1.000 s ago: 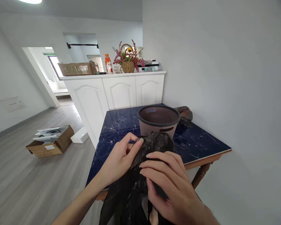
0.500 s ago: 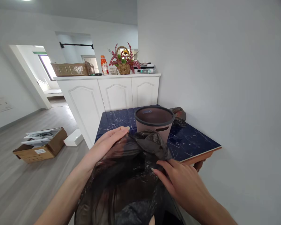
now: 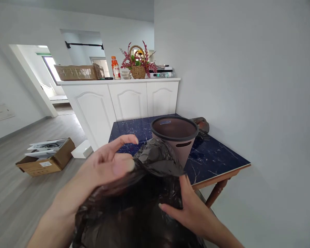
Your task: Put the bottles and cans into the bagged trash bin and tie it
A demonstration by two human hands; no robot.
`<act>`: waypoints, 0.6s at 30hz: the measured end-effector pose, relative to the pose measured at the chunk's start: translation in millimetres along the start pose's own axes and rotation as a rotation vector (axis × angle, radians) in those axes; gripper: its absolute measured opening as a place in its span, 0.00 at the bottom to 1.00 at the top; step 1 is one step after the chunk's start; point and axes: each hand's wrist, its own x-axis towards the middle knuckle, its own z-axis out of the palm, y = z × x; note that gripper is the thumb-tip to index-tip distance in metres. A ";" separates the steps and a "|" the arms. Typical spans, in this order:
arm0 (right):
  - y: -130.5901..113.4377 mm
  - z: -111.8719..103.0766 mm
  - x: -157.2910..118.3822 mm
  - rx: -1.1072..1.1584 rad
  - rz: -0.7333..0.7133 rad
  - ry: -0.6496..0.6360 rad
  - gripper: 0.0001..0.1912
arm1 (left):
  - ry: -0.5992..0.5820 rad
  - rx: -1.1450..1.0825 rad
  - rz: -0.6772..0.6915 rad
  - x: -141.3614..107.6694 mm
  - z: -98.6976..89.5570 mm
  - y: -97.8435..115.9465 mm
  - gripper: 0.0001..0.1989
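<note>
A thin black plastic garbage bag (image 3: 134,213) spreads across the foreground, its mouth partly open toward me. My left hand (image 3: 105,165) has the bag's left rim at its thumb and curled fingers, while the index finger stretches out free above it. On the right side, my right hand (image 3: 193,206) grips the rim, thumb on the inside and fingers mostly behind the plastic. Just beyond the bag stands a brownish-pink trash bin (image 3: 184,151) with a dark rim and a slot handle. Its lower front is hidden by the bag.
The bin stands on a dark blue marbled table (image 3: 217,162) against the wall. Behind it lies another dark plastic bag (image 3: 203,125). A white cabinet (image 3: 129,100) holds a flower basket (image 3: 138,71) and an orange-capped bottle (image 3: 115,69). A cardboard box (image 3: 49,162) sits on the floor.
My left hand has turned and come closer, its thumb now toward me and index finger raised. My right hand has shifted slightly down and right with the bag's edge. The view has moved slightly.
</note>
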 end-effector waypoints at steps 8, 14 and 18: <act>27.4 22.5 15.3 0.089 0.077 -0.072 0.49 | 0.015 0.779 -0.054 24.0 -11.8 -66.0 0.23; 33.6 15.7 6.2 0.015 0.251 -0.254 0.42 | 0.070 1.030 -0.136 39.9 -54.8 -156.5 0.36; 35.3 14.7 -0.3 0.002 0.143 -0.178 0.35 | 0.020 1.034 -0.147 43.2 -53.6 -189.8 0.39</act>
